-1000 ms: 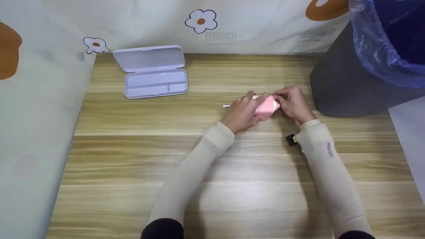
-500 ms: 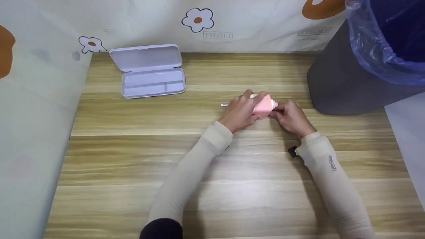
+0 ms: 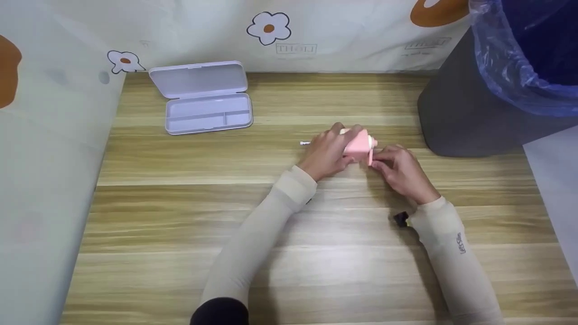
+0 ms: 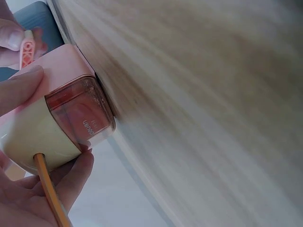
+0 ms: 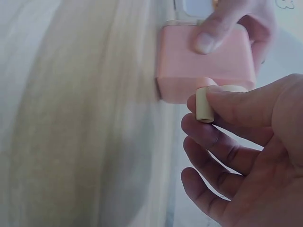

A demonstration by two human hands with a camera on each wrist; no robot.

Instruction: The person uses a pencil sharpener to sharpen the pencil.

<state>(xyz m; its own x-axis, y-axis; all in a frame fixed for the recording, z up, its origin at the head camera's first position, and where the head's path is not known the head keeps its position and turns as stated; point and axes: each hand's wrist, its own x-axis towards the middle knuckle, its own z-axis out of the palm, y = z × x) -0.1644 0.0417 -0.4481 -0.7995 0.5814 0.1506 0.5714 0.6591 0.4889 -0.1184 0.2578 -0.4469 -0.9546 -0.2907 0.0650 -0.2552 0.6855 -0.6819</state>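
A pink and cream crank pencil sharpener [image 3: 359, 145] rests on the wooden table in the head view. My left hand [image 3: 326, 153] grips its body, thumb on one side and fingers round the other. An orange pencil [image 4: 50, 194] sticks out of the cream front in the left wrist view; its end [image 3: 305, 143] shows left of the hand in the head view. My right hand [image 3: 399, 169] pinches the cream knob [image 5: 204, 105] of the crank between thumb and fingers. The pink crank arm [image 3: 370, 157] points toward the person. The pencil's tip is hidden inside the sharpener.
A pale lilac pencil case [image 3: 208, 127] lies with its lid raised at the back left. At the right stands a dark grey bin [image 3: 460, 104] with a clear bag liner. A flower-printed sheet [image 3: 343, 36] hangs along the table's back edge.
My right hand has swung the crank round, moving from the far side of the sharpener toward the near side. The left hand keeps its grip. The head view has shifted slightly.
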